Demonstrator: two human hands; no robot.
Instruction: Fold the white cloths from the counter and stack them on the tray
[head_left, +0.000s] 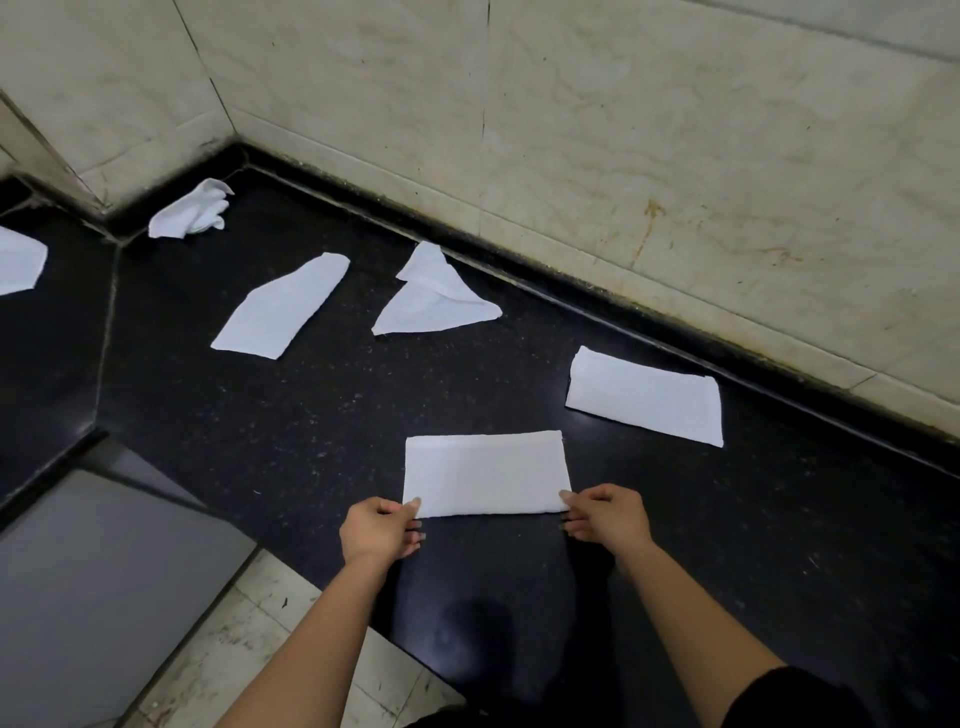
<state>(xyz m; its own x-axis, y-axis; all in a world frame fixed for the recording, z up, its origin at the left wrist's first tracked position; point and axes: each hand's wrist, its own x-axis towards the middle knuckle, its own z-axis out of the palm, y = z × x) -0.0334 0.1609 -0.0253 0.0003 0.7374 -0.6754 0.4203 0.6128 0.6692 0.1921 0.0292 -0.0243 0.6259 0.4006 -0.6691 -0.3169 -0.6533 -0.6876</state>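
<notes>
Squarely between the left hand (379, 530) and right hand (605, 514), a folded cloth (485, 475) lies flat on the black surface (311, 415). Each hand pinches a near corner, fingers seemingly curled underneath. A second cloth (644, 397) lies beyond its right end, and loose cloths (280, 306) lie farther back.

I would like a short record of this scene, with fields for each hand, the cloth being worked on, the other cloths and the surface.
left hand: pinches the near left corner of the folded cloth
right hand: pinches its near right corner
folded cloth: neat rectangle, flat on the black counter
second folded cloth: to the right, apart, near the wall
unfolded cloths: crumpled cloth in the far corner; long flat cloth; triangular cloth; cut-off cloth at the left edge
tray: not clearly seen
</notes>
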